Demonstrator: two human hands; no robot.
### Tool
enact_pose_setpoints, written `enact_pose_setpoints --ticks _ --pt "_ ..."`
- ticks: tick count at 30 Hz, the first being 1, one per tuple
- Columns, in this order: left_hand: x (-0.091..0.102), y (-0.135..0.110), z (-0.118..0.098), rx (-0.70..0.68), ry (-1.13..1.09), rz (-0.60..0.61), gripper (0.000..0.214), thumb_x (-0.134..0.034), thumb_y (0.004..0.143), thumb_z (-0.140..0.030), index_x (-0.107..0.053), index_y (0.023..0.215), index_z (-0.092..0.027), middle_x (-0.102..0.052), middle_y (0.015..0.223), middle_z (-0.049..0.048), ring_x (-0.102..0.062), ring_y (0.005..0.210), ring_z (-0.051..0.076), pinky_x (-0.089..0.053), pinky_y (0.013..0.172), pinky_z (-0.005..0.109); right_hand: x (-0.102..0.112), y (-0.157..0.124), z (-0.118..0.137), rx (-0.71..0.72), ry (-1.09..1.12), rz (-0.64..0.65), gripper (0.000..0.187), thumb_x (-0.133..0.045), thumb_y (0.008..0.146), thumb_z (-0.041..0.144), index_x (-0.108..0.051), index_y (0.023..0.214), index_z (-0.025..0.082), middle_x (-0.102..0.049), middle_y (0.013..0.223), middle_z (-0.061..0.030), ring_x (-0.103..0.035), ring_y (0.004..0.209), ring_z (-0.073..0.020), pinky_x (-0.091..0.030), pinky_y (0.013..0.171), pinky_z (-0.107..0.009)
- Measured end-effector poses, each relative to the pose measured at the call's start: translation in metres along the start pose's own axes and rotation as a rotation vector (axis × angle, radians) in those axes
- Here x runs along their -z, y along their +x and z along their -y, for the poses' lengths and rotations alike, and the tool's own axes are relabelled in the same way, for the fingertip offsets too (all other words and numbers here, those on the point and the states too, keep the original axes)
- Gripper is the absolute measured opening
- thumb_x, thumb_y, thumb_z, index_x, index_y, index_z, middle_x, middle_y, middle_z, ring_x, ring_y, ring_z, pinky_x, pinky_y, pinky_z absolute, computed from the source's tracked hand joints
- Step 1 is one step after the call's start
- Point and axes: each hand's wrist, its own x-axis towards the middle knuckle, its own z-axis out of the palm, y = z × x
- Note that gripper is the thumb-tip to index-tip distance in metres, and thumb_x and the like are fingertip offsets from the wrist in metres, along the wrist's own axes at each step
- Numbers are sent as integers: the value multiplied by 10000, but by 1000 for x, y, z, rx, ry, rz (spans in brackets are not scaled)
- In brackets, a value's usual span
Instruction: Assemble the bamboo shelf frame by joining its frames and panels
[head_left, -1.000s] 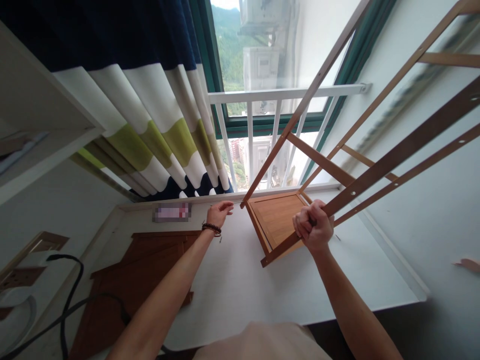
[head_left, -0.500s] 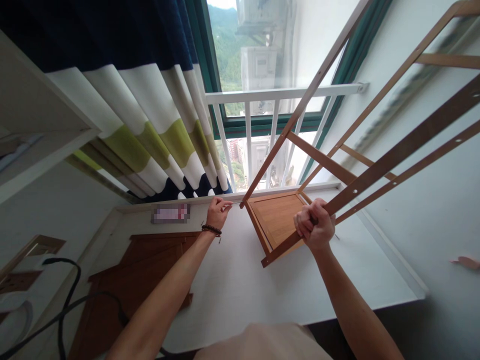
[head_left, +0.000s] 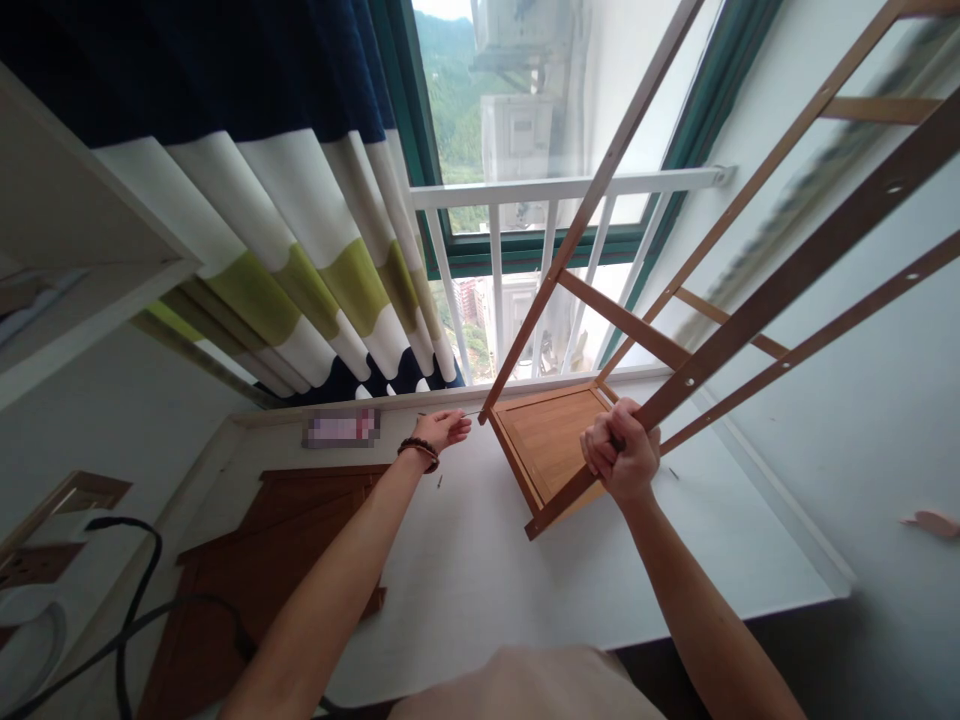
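Observation:
A tall wooden shelf frame (head_left: 757, 300) stands tilted on a white table (head_left: 525, 570), its lowest shelf panel (head_left: 555, 440) resting near the window side. My right hand (head_left: 621, 455) is closed round one of the frame's dark uprights just above the panel. My left hand (head_left: 442, 428) lies at the table's far edge beside the frame's corner, palm up, fingers curled about something small I cannot make out. A beaded bracelet (head_left: 418, 449) sits on that wrist.
Dark brown wooden panels (head_left: 277, 540) lie stacked on the table's left part. A black cable (head_left: 127, 620) loops at the lower left. Behind the table are a striped curtain (head_left: 300, 250) and a white window railing (head_left: 555, 190). A white wall is on the right.
My left hand reached to the table's far edge, closed its fingers there, then turned palm up. The frame tilted slightly; my right hand kept its grip.

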Motion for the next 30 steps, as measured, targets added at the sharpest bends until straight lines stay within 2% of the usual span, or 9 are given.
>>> enact_pose_setpoints --ticks 6,10,14,18,22,27,30 --pt "3 3 1 64 -86 41 117 -709 646 -184 -600 615 -156 -693 723 75 -657 786 198 -549 763 326 0 -2 -5 -21 -4 7 280 -485 811 256 -335 580 203 -264 362 115 -233 238 -38 -217 250 -149" --pt "-1 3 7 24 -153 2 135 -727 603 -98 -615 676 -119 -690 734 75 -661 770 177 -529 829 296 -1 -3 -7 -39 4 17 280 -487 809 261 -335 581 203 -259 365 116 -221 244 -34 -193 254 -150" --pt "-7 5 17 -41 -111 -18 221 -740 594 -108 -588 752 -75 -680 724 108 -664 718 172 -528 824 315 0 -4 -8 -47 -17 12 302 -499 804 279 -317 575 203 -252 362 118 -215 248 -34 -185 258 -150" --pt "-10 8 25 -189 57 -14 254 -743 597 -201 -592 764 -83 -684 714 118 -663 709 193 -540 758 342 2 -3 -7 -55 -41 7 309 -510 798 301 -314 579 205 -253 361 120 -217 249 -34 -178 263 -150" --pt "-7 10 29 -369 337 -37 242 -693 638 -307 -623 784 -126 -692 708 95 -660 683 204 -530 692 347 3 -2 -6 -55 -30 22 307 -502 805 307 -318 581 206 -253 362 120 -210 249 -33 -169 267 -147" --pt "-2 8 31 -575 569 -46 146 -623 708 -302 -634 799 -188 -697 784 64 -650 755 194 -487 734 312 5 -1 -6 -64 -23 20 318 -504 804 337 -318 582 206 -252 359 121 -198 243 -31 -167 266 -145" --pt "0 6 33 -680 735 -60 119 -604 730 -294 -635 806 -207 -690 762 58 -639 726 196 -462 696 291 7 0 -6 -70 -25 23 320 -507 800 352 -321 585 206 -250 356 122 -193 239 -32 -165 263 -144"
